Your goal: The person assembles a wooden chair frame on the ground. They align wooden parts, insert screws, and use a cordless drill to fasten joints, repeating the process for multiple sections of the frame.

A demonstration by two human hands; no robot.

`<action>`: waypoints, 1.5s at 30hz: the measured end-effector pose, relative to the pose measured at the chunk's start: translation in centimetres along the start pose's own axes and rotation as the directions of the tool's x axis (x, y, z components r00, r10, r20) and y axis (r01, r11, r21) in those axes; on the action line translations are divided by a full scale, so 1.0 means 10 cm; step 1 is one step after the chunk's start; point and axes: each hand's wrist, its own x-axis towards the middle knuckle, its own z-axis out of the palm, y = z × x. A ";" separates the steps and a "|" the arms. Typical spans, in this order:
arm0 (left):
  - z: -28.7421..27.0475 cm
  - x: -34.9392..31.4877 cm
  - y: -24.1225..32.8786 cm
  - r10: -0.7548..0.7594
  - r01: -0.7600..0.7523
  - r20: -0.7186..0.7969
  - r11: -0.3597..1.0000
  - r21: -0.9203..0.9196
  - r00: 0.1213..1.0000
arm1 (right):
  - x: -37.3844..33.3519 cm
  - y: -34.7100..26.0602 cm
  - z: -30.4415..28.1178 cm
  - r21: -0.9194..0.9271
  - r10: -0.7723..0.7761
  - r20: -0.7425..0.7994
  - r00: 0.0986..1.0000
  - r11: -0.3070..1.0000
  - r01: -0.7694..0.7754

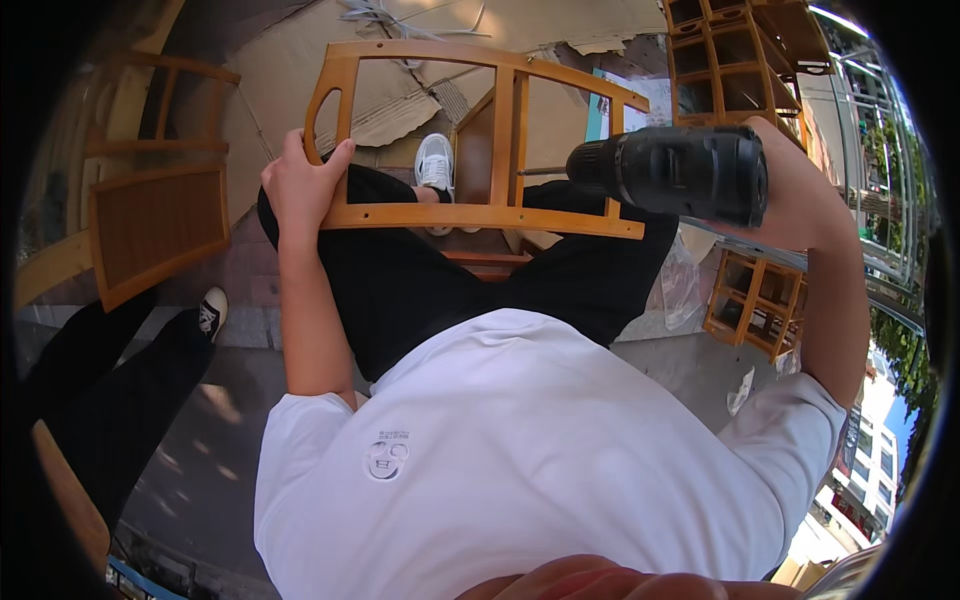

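Across my lap lies a light-brown wooden frame [430, 215], with long rails, crosspieces and an oval handle slot at its left end. My left hand [305, 188] is closed around that end, below the slot, with the thumb on the end crosspiece. In my right hand [790, 185] is a black cordless drill [680, 172], held level over the frame's right part; its body hides most of my fingers. The drill's long thin bit [545, 172] points left, its tip at the middle crosspiece [518, 130]. Whether the tip touches wood or a screw I cannot tell.
Flattened cardboard [270, 70] covers the ground ahead. Wooden racks [735, 75] stand at far right, and a smaller rack [757, 300] sits nearer. At left are another wooden frame with a panel [160, 230] and another person's legs [120, 390]. Clear plastic [682, 280] lies by my right knee.
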 end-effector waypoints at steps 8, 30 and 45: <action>0.00 0.05 0.01 0.028 -0.028 -0.038 0.999 0.015 0.999 | 0.63 0.46 -0.27 0.230 0.432 -0.261 0.863 0.896 -0.379; 0.03 0.03 -0.03 0.033 -0.033 -0.058 0.999 -0.002 0.998 | 1.18 0.52 -0.58 -0.150 0.422 -0.024 0.906 0.895 -0.421; 0.06 0.02 -0.07 -0.001 0.001 -0.076 1.000 -0.006 0.997 | 1.40 0.88 -0.66 0.045 0.428 0.250 0.868 0.891 -0.452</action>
